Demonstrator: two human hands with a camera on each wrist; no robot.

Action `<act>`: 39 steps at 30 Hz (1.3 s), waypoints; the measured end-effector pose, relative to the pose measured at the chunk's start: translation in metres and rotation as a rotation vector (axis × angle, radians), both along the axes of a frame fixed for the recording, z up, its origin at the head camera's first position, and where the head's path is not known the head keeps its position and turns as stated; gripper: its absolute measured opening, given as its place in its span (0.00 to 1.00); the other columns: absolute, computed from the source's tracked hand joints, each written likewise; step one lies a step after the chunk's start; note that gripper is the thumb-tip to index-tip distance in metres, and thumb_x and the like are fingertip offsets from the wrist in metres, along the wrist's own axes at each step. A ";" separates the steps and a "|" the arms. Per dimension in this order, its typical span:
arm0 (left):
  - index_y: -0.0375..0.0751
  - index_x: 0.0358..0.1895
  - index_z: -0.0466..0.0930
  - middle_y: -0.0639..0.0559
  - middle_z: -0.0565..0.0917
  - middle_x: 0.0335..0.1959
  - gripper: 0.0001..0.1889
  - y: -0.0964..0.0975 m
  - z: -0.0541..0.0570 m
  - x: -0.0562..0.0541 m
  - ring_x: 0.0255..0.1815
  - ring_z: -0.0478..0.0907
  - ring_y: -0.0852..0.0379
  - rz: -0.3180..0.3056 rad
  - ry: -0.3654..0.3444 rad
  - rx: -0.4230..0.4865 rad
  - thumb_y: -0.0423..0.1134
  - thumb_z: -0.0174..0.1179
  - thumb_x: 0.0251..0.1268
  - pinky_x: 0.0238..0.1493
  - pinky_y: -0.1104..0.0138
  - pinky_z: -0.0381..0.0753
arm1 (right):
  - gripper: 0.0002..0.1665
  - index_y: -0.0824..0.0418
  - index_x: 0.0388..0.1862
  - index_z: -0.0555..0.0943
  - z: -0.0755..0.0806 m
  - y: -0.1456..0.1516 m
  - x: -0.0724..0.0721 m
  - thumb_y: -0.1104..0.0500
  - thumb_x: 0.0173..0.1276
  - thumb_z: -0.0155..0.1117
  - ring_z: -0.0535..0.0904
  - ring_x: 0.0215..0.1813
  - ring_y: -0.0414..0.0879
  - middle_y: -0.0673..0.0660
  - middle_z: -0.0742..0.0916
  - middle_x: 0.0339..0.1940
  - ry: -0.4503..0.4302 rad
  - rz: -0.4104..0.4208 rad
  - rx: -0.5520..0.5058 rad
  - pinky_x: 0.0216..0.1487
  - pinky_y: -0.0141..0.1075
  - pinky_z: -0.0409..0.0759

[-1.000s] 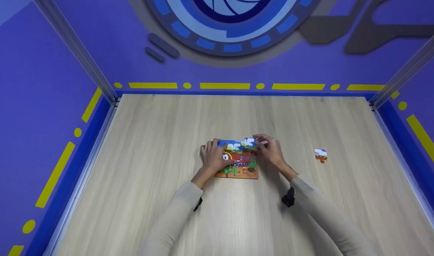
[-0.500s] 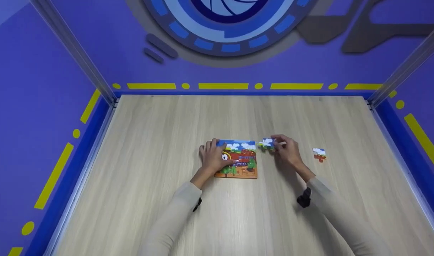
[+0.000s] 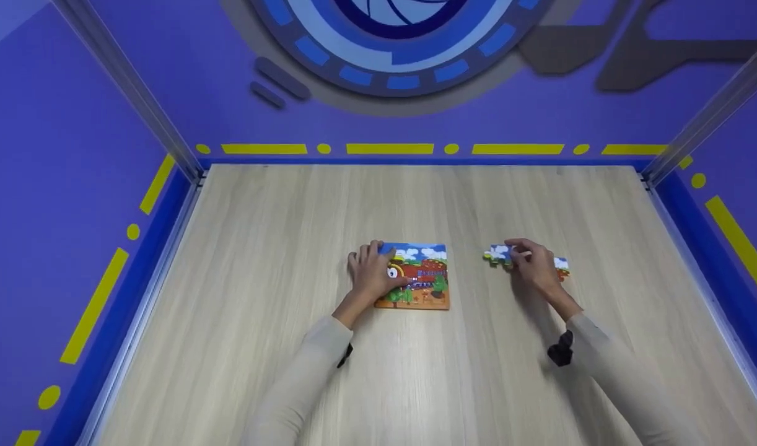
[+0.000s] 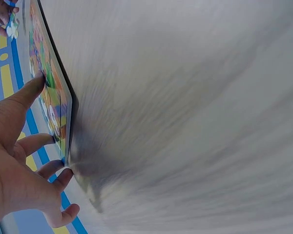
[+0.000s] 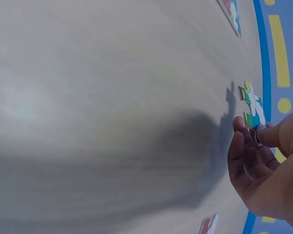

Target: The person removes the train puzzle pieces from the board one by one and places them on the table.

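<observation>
A square jigsaw puzzle (image 3: 425,272) with a red train picture lies flat on the table. My left hand (image 3: 373,272) rests over its left side. In the left wrist view, the thumb and a finger of that hand (image 4: 22,161) press on the picture while other fingertips touch its edge. To the right, my right hand (image 3: 536,266) pinches a blue, white and green puzzle piece (image 3: 497,254) between thumb and fingers. The right wrist view has this piece (image 5: 254,105) raised off the table, above its shadow. Another puzzle piece (image 3: 561,265) lies partly hidden behind the right hand.
The wooden table (image 3: 279,223) is enclosed by a blue back wall (image 3: 378,130) and blue side walls (image 3: 75,186), with metal frame strips along the sides. Black wrist straps (image 3: 561,350) show below the sleeves.
My right hand has carried the puzzle piece rightward, from the puzzle's upper right corner to beside the loose piece, now partly covering it. The left hand stays put.
</observation>
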State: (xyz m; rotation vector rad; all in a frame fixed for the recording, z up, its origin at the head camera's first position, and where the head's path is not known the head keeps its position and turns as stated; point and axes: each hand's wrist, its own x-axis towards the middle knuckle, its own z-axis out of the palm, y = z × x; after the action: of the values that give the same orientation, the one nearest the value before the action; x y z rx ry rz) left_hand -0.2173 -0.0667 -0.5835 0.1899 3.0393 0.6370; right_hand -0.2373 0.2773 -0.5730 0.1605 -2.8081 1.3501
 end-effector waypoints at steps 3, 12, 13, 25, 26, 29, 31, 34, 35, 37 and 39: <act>0.45 0.70 0.76 0.41 0.70 0.71 0.43 0.000 0.000 0.000 0.70 0.65 0.39 -0.002 0.010 -0.004 0.64 0.74 0.53 0.70 0.39 0.58 | 0.17 0.71 0.60 0.81 0.000 0.008 0.002 0.71 0.77 0.53 0.84 0.43 0.58 0.72 0.86 0.48 -0.022 -0.004 0.013 0.32 0.22 0.75; 0.45 0.70 0.77 0.41 0.71 0.70 0.43 0.000 0.003 0.002 0.69 0.66 0.39 -0.012 0.025 -0.009 0.64 0.73 0.52 0.68 0.39 0.60 | 0.19 0.71 0.63 0.78 -0.001 0.018 0.005 0.70 0.79 0.50 0.84 0.41 0.56 0.72 0.85 0.50 -0.088 -0.025 0.063 0.31 0.23 0.76; 0.46 0.70 0.77 0.41 0.71 0.70 0.43 0.000 0.003 0.002 0.69 0.66 0.39 -0.012 0.027 -0.012 0.65 0.73 0.52 0.68 0.39 0.60 | 0.18 0.71 0.63 0.78 -0.001 0.018 0.005 0.70 0.78 0.50 0.84 0.41 0.56 0.73 0.85 0.50 -0.076 -0.029 0.074 0.31 0.22 0.75; 0.47 0.72 0.75 0.42 0.70 0.72 0.44 0.001 0.002 -0.001 0.70 0.66 0.40 -0.009 0.002 -0.010 0.65 0.72 0.53 0.69 0.40 0.59 | 0.22 0.74 0.63 0.78 -0.001 0.021 0.003 0.67 0.73 0.63 0.86 0.50 0.65 0.74 0.86 0.52 -0.040 -0.015 0.159 0.42 0.35 0.84; 0.47 0.72 0.75 0.42 0.70 0.72 0.44 0.001 0.002 -0.001 0.70 0.65 0.40 -0.006 -0.001 -0.008 0.65 0.72 0.54 0.70 0.40 0.59 | 0.22 0.74 0.62 0.79 -0.001 0.021 0.002 0.67 0.71 0.66 0.86 0.51 0.66 0.74 0.85 0.52 -0.038 -0.003 0.172 0.46 0.41 0.85; 0.47 0.71 0.75 0.41 0.70 0.73 0.43 0.000 0.002 0.000 0.71 0.65 0.40 -0.003 -0.004 -0.012 0.64 0.72 0.54 0.70 0.40 0.59 | 0.23 0.74 0.60 0.80 -0.001 0.019 0.001 0.67 0.68 0.69 0.84 0.53 0.67 0.74 0.84 0.52 -0.033 0.023 0.215 0.51 0.53 0.83; 0.47 0.71 0.76 0.41 0.70 0.72 0.43 -0.001 0.001 0.001 0.70 0.65 0.40 -0.002 0.002 -0.013 0.64 0.72 0.54 0.69 0.40 0.59 | 0.22 0.74 0.60 0.81 -0.002 0.018 0.001 0.68 0.67 0.69 0.83 0.52 0.66 0.74 0.83 0.52 -0.031 0.029 0.236 0.50 0.53 0.82; 0.46 0.70 0.77 0.41 0.71 0.71 0.42 -0.001 0.000 0.001 0.69 0.66 0.40 -0.007 0.016 -0.013 0.65 0.72 0.54 0.68 0.40 0.60 | 0.21 0.74 0.59 0.82 -0.003 0.018 0.001 0.68 0.68 0.68 0.82 0.51 0.64 0.73 0.83 0.52 -0.029 0.020 0.257 0.49 0.52 0.82; 0.47 0.70 0.77 0.41 0.71 0.71 0.42 -0.001 -0.001 0.001 0.69 0.66 0.40 -0.008 0.017 -0.015 0.65 0.72 0.54 0.68 0.40 0.60 | 0.21 0.74 0.59 0.81 -0.003 0.017 0.001 0.69 0.68 0.68 0.83 0.51 0.64 0.74 0.83 0.52 -0.028 0.016 0.257 0.49 0.52 0.82; 0.46 0.71 0.76 0.41 0.71 0.71 0.43 -0.002 -0.001 0.001 0.69 0.66 0.40 -0.009 0.017 -0.016 0.65 0.72 0.54 0.68 0.40 0.60 | 0.21 0.74 0.59 0.81 -0.002 0.017 0.000 0.69 0.68 0.68 0.83 0.51 0.65 0.74 0.83 0.53 -0.029 0.015 0.264 0.50 0.53 0.82; 0.47 0.71 0.76 0.41 0.70 0.72 0.43 -0.002 -0.001 0.000 0.70 0.65 0.40 -0.008 0.009 -0.025 0.66 0.71 0.54 0.68 0.40 0.59 | 0.21 0.75 0.60 0.81 -0.001 0.017 0.000 0.70 0.68 0.67 0.82 0.52 0.66 0.74 0.83 0.53 -0.031 0.020 0.265 0.51 0.54 0.82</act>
State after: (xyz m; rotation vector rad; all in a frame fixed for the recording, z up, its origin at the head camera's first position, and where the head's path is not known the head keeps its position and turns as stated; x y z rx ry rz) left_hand -0.2168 -0.0687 -0.5844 0.2048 3.0520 0.5985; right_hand -0.2374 0.2948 -0.5742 0.1727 -3.0086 0.9851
